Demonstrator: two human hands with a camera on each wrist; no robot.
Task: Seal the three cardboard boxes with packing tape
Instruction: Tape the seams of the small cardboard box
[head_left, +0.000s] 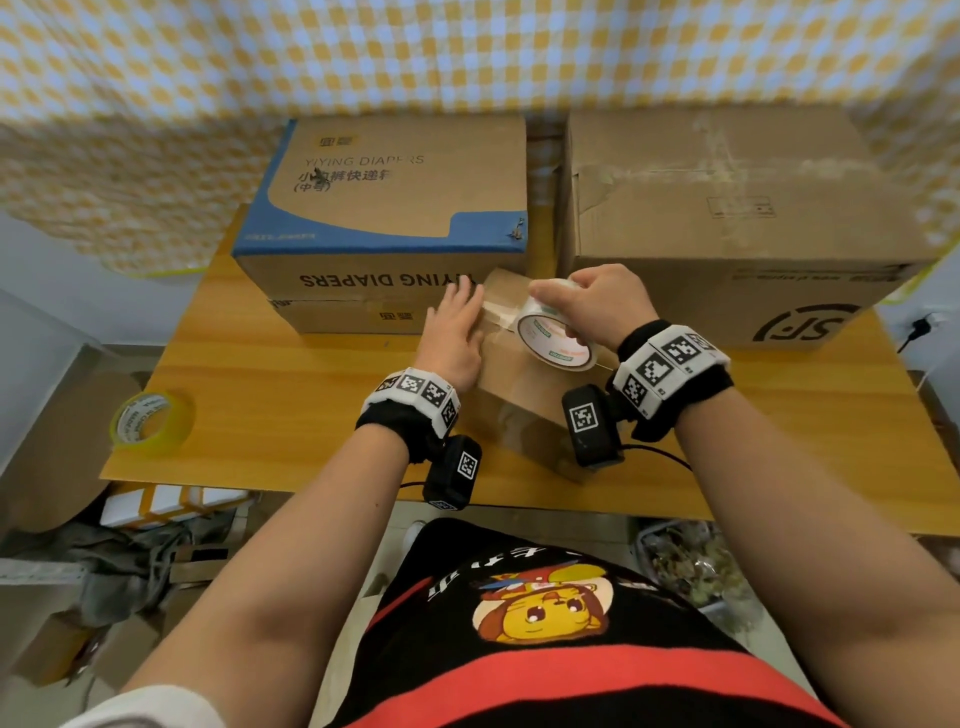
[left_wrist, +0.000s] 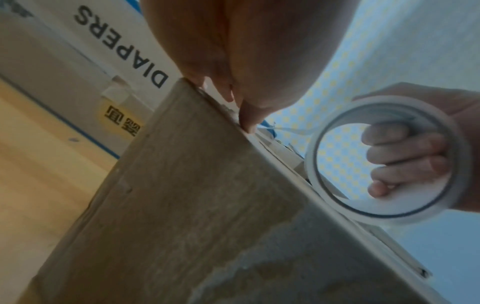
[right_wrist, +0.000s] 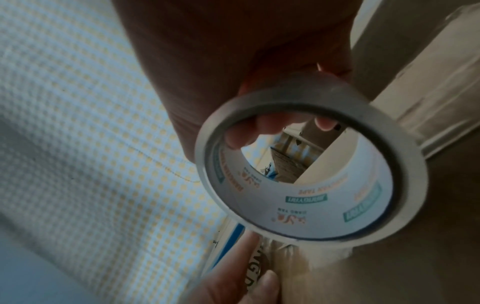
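Note:
A small brown cardboard box (head_left: 519, 395) stands on the wooden table (head_left: 291, 395) in front of me. My left hand (head_left: 457, 332) lies flat on its top, fingers straight, pressing the tape end near the far edge. My right hand (head_left: 597, 306) grips a roll of clear packing tape (head_left: 558, 340) just above the box, fingers hooked through the core (left_wrist: 405, 156). A short strip of tape (left_wrist: 291, 130) runs from the roll (right_wrist: 311, 174) to the box top. Behind stand a blue-and-brown diaper box (head_left: 395, 208) and a big plain box (head_left: 727, 218).
A second roll of yellowish tape (head_left: 150, 423) lies near the table's left front corner. A checked cloth (head_left: 467, 52) hangs behind the boxes. Clutter and cartons sit on the floor under the table's left side (head_left: 130, 561).

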